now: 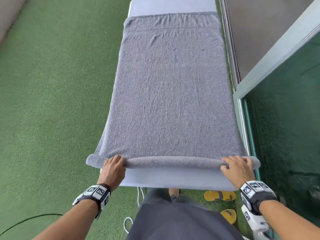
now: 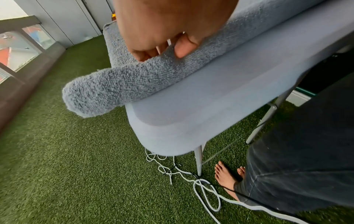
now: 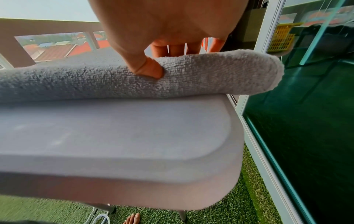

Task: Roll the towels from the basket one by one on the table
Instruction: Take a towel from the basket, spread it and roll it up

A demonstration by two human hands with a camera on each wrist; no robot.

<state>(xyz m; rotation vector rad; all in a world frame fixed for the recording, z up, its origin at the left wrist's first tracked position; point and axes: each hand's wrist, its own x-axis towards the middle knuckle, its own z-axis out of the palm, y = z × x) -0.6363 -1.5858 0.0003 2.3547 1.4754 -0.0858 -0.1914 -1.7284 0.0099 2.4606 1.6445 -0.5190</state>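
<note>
A grey towel [image 1: 171,94] lies spread lengthwise over the narrow white table [image 1: 173,181], overhanging both long sides. Its near end is turned into a thin roll [image 1: 173,161] across the table. My left hand [image 1: 114,166] grips the left part of the roll [image 2: 134,81], fingers curled over it and thumb [image 2: 184,50] behind. My right hand [image 1: 237,168] grips the right part of the roll [image 3: 210,75], thumb [image 3: 151,69] pressed into the near side, fingers over the top. The basket is only seen as a yellow reflection [image 3: 281,40] in the glass.
Green artificial turf [image 1: 52,101] surrounds the table. A glass door with pale frame [image 1: 277,54] runs close along the right side. Yellow sandals [image 1: 220,195] lie by my bare feet [image 2: 224,175]. White cords [image 2: 203,186] trail under the table's near end; a balcony railing [image 2: 23,21] stands left.
</note>
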